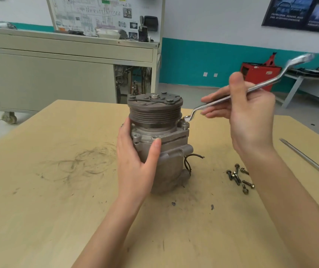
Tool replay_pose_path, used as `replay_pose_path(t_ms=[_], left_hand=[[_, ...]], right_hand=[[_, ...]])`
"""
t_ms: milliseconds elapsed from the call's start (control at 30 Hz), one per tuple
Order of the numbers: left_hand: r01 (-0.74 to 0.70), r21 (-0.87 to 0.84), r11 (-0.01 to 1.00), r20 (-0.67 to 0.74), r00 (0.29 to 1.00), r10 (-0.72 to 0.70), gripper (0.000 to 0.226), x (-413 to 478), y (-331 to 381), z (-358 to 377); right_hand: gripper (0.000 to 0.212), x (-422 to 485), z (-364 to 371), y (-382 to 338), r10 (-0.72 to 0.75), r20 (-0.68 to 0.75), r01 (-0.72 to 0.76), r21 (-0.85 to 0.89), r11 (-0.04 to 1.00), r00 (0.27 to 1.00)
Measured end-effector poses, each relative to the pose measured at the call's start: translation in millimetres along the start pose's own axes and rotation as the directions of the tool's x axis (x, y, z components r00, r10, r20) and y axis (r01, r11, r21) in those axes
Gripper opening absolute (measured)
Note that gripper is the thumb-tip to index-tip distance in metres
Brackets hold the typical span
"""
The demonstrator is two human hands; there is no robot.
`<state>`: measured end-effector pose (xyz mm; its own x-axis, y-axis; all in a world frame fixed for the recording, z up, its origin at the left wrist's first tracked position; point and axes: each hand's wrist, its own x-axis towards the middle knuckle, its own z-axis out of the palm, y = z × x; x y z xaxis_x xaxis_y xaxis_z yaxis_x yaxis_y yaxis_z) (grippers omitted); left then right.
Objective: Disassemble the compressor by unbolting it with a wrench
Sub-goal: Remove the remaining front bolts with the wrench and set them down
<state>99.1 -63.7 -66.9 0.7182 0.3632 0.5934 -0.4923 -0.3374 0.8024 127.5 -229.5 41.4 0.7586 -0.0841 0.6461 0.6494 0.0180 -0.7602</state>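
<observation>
ring end at the corner bolt, not clearly seated
the compressor [154, 115] stands upright mid-frame on the table [39, 190], with the left hand [133, 161] curled round its casing. the right hand [251, 117] pinches the wrench [261, 86] mid-shaft between thumb and fingers, ring end just over the bolt [185, 125] right of the pulley (fully on the head or not, i cannot tell). a half-seated ring could slip and round the head, and a hard pull might tip the tall housing.
</observation>
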Motion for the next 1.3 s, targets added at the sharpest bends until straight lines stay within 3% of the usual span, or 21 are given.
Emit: replay_pose_path(t_ms=[200,333,433,500,567,633,700,767,833,933,1033,1133,1300], left_hand=[[-0.012,0.012,1.0,0.002,1.0,0.012,0.075,0.9,-0.7,0.0],[-0.008,0.021,1.0,-0.003,1.0,0.008,0.076,1.3,-0.5,0.2],[-0.006,0.021,1.0,-0.004,1.0,0.006,0.076,1.0,0.1,0.4],[-0.001,0.019,1.0,-0.007,1.0,0.002,0.076,1.0,0.3,1.4],[-0.006,0.018,1.0,-0.008,1.0,0.007,0.076,0.9,-0.4,1.0],[-0.009,0.013,1.0,-0.003,1.0,0.009,0.075,1.1,-0.6,0.2],[-0.01,0.012,1.0,-0.003,1.0,0.01,0.076,1.4,-0.5,-0.2],[-0.011,0.016,1.0,-0.001,1.0,0.011,0.076,1.1,0.1,-0.4],[-0.007,0.018,1.0,0.003,1.0,0.007,0.076,0.9,0.6,-0.3],[0.007,0.013,1.0,0.007,1.0,-0.008,0.078,0.1,0.7,-0.4],[0.009,0.012,1.0,0.007,1.0,-0.009,0.077,0.2,1.5,0.0],[0.003,0.002,1.0,0.005,1.0,-0.004,0.076,0.5,1.0,0.1],[0.015,0.016,1.0,0.006,1.0,-0.015,0.079,-0.7,-0.3,-0.2]], right_hand=[[0.027,-34.2,4.4,8.2,-0.193,-0.02,0.186,-0.184,0.965,0.981],[0.024,-44.3,5.2,25.2,-0.188,-0.069,0.185,-0.046,0.982,0.98],[0.03,-19.7,3.2,37.9,0.124,-0.157,-0.092,0.2,0.976,0.98],[0.03,7.9,8.2,48.7,0.389,-0.118,-0.331,0.34,0.88,0.913],[0.028,30.4,19.3,63.4,0.585,0.083,-0.556,0.439,0.706,0.807],[0.031,41.5,29.8,76.0,0.649,0.35,-0.73,0.444,0.52,0.675],[0.043,46.4,31.5,82.8,0.61,0.468,-0.768,0.416,0.486,0.64],[0.056,51.2,26.4,77.3,0.571,0.454,-0.729,0.449,0.517,0.684],[0.059,53.5,15.0,61.5,0.57,0.336,-0.653,0.515,0.555,0.75],[0.048,44.5,-6.1,32.1,0.505,0.174,-0.519,0.491,0.7,0.845],[0.028,15.3,-16.3,9.0,0.38,0.208,-0.432,0.365,0.825,0.901],[0.026,-17.9,-13.4,-1.2,0.233,0.152,-0.259,0.177,0.95,0.961],[0.019,-44.5,-6.9,0.3,-0.018,0.126,0.023,-0.038,0.999,0.992]])
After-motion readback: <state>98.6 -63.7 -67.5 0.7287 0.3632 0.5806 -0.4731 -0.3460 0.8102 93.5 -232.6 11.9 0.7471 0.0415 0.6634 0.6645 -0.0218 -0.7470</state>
